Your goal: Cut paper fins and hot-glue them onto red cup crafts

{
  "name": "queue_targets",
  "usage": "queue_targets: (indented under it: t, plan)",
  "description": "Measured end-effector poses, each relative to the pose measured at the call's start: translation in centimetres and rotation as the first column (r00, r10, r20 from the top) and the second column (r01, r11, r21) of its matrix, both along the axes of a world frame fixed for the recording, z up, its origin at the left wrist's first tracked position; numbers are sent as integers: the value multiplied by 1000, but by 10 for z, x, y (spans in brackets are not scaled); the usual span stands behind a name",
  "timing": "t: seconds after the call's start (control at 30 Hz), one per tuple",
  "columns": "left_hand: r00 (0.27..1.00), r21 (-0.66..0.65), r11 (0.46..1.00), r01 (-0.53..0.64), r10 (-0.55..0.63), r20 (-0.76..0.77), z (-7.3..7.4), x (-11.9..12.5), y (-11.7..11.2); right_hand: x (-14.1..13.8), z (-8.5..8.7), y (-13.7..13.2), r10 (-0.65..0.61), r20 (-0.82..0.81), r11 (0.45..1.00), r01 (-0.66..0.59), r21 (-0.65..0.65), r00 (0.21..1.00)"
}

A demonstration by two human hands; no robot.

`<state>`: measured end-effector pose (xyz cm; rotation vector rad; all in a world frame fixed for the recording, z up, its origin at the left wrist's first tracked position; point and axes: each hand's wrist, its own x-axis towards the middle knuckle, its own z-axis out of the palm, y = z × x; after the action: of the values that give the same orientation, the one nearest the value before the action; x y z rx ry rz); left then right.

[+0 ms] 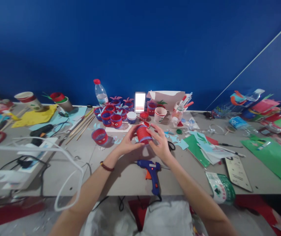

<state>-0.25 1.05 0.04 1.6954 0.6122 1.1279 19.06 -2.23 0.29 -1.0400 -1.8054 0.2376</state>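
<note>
Head view showed the smooth grey table (128, 186), then the hard-plastic blue glue gun (153, 173) between my forearms; its red light (152, 168) suggested heat, so a lowered wrist risked burning. My left hand (128, 141) and right hand (160, 143) gripped 1 round red cup (144, 133) between them; overpressing might have dented its papery-looking wall.
</note>
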Motion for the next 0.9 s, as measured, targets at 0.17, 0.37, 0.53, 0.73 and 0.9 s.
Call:
queue_targets:
  t: [0.17, 0.37, 0.53, 0.73, 0.9]
  plan:
    - [998, 38, 999, -28, 30, -58, 6, 0, -3, 3, -4, 2, -45, 73, 994, 37, 107, 996]
    - [996, 41, 998, -51, 53, -67, 4, 1, -4, 3, -3, 2, -20, 39, 998, 17, 64, 999]
    - [994, 56, 995, -80, 83, -64, 3, 0, -1, -2, 2, -1, 86, -216, 982, -120, -148, 973]
    - [991, 71, 992, -103, 109, -82, 2, -1, 2, 2, 13, 1, 129, -795, 761, -573, -304, 593]
    - [991, 100, 990, -95, 104, -84, 1, -1, 2, 7, 11, 6, 108, -838, 709, -633, -312, 535]
